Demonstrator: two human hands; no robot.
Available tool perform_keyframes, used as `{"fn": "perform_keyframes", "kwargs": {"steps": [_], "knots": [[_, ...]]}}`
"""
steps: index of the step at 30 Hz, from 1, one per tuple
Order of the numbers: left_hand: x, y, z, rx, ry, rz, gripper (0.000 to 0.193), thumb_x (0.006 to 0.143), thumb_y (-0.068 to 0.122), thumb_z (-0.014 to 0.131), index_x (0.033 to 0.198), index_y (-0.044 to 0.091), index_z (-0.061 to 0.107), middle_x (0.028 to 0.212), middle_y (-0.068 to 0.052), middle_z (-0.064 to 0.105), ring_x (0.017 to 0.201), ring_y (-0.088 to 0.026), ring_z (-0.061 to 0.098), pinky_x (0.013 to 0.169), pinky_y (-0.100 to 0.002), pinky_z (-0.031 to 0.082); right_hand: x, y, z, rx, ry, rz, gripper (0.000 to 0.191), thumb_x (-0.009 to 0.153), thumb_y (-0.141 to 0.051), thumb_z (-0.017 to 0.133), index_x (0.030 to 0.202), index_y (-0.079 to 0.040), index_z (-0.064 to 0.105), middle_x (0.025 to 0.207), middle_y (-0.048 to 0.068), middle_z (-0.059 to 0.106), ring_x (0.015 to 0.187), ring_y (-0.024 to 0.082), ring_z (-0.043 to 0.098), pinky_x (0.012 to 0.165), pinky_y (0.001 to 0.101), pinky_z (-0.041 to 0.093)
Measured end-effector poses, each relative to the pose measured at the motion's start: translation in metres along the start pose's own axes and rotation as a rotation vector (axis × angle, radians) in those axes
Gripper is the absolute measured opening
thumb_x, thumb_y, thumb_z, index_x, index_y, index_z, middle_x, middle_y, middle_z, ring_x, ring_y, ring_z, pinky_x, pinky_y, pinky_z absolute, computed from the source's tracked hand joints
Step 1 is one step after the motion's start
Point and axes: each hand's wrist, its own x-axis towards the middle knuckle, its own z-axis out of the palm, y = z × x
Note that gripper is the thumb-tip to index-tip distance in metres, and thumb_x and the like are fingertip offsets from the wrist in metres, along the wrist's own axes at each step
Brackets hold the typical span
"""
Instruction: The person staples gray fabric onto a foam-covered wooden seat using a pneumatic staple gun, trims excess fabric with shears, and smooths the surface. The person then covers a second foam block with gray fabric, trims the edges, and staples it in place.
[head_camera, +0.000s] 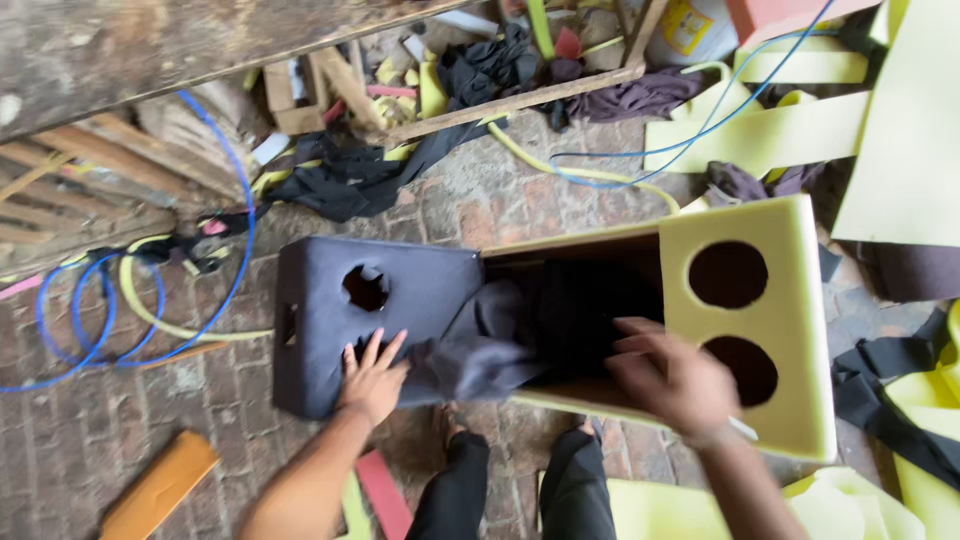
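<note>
A long box-shaped frame (560, 330) is seen lying on its side on the brick floor (130, 440), just in front of the person's legs. Its left part is covered in dark fabric (330, 310), in which a round hole (366, 288) has been cut. Its right end is faced with a pale yellow foam panel (790, 330) pierced by two round holes, one above the other. Between the two, the fabric is bunched in loose folds over the bare middle of the frame.

The left hand (373, 382) is laid flat on the fabric-covered part near its lower edge, the fingers (372, 348) spread and released, nothing being gripped. The right hand (672, 382) is held over the open middle of the frame beside the foam panel; it is blurred, and whether its fingers are clenched on anything cannot be told.

Offcuts of yellow foam (760, 135) are strewn at the far right and near right. A blue hose (110, 310) is looped on the floor at the left, dark cloth scraps (350, 180) are piled at the far side, and an orange strip (158, 487) is lying at the near left.
</note>
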Motion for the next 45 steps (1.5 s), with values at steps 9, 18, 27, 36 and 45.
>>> {"fn": "perform_keyframes", "kwargs": {"steps": [9, 18, 27, 36, 45], "knots": [[0.036, 0.045, 0.046, 0.079, 0.209, 0.048, 0.059, 0.091, 0.04, 0.058, 0.149, 0.039, 0.045, 0.166, -0.001, 0.021, 0.153, -0.032, 0.017, 0.122, -0.06, 0.015, 0.006, 0.213, -0.131, 0.211, 0.035, 0.561, 0.109, 0.079, -0.023, 0.08, 0.172, -0.015, 0.023, 0.149, 0.023, 0.055, 0.132, 0.033, 0.057, 0.104, 0.0428, 0.048], [0.058, 0.128, 0.038, -0.898, 0.087, -0.468, 0.131, 0.067, 0.063, 0.078, 0.166, 0.015, 0.008, 0.165, -0.024, 0.021, 0.152, -0.04, 0.027, 0.124, -0.048, 0.028, -0.029, 0.154, -0.099, 0.159, 0.158, 0.357, 0.114, 0.073, -0.019, 0.082, 0.168, -0.005, 0.02, 0.162, 0.02, 0.042, 0.143, 0.027, 0.047, 0.112, 0.0364, 0.04], [-0.019, 0.05, -0.056, -2.065, 0.477, 0.186, 0.017, 0.074, 0.006, 0.055, 0.057, 0.008, 0.054, 0.062, -0.002, 0.054, 0.06, -0.014, 0.051, 0.06, -0.03, 0.044, -0.036, 0.016, -0.051, -0.121, 0.157, 0.345, 0.114, 0.075, -0.041, 0.082, 0.166, -0.01, 0.021, 0.17, 0.027, 0.022, 0.153, 0.042, 0.029, 0.121, 0.048, 0.028], [-0.231, 0.02, -0.272, -2.166, 1.254, 0.34, 0.028, 0.065, 0.002, 0.055, 0.087, 0.001, 0.072, 0.1, -0.011, 0.07, 0.097, -0.023, 0.066, 0.101, -0.033, 0.05, -0.063, -0.112, -0.093, -0.348, -0.344, 0.23, 0.141, 0.07, -0.073, 0.077, 0.16, -0.007, -0.01, 0.162, 0.035, -0.013, 0.152, 0.052, -0.007, 0.122, 0.0596, 0.003], [-0.391, -0.047, -0.323, -1.697, 1.816, 0.453, 0.017, 0.085, 0.004, 0.057, 0.099, 0.004, 0.066, 0.105, -0.01, 0.068, 0.102, -0.022, 0.066, 0.096, -0.036, 0.051, -0.071, -0.259, -0.047, -0.444, -0.46, -0.421, 0.061, 0.094, -0.052, 0.05, 0.152, -0.035, 0.039, 0.171, 0.01, 0.005, 0.157, 0.033, -0.002, 0.123, 0.0602, -0.001]]}}
